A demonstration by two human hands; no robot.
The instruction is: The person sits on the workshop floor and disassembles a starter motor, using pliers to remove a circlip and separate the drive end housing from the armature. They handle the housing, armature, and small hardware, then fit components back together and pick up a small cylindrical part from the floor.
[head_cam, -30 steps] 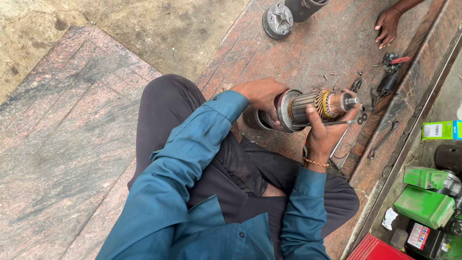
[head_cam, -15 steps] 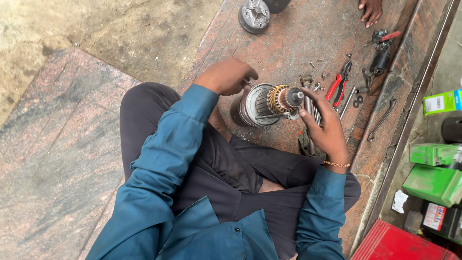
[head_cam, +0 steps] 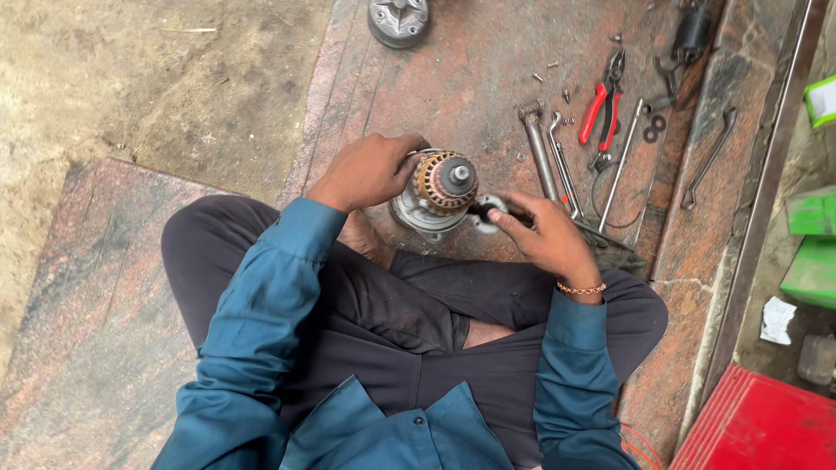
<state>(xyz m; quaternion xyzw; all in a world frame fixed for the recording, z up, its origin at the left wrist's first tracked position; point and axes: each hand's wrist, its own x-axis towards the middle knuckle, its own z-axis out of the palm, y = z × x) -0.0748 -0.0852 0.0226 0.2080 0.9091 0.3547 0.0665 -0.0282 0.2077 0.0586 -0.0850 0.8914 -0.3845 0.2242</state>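
I sit cross-legged on a reddish stone floor (head_cam: 488, 96). My left hand (head_cam: 370, 170) grips the side of a round metal motor part (head_cam: 435, 196) that stands upright in front of my legs, its copper-coloured winding and shaft end facing up. My right hand (head_cam: 544, 235) is closed around a dark tool handle, with a small grey metal piece (head_cam: 486, 209) at its tip pressed against the right side of the motor part. Both sleeves are blue.
Spanners (head_cam: 553, 161), red-handled pliers (head_cam: 603, 104), a long rod (head_cam: 620, 165), washers and small screws lie on the floor to the right. A round metal housing (head_cam: 399, 19) sits at the top. Green boxes (head_cam: 814, 244) and a red box (head_cam: 758, 431) are at the right edge.
The motor part went from lying sideways between both hands to standing upright on the floor. My right hand moved from its end to its right side. Another person's hand at the top is gone.
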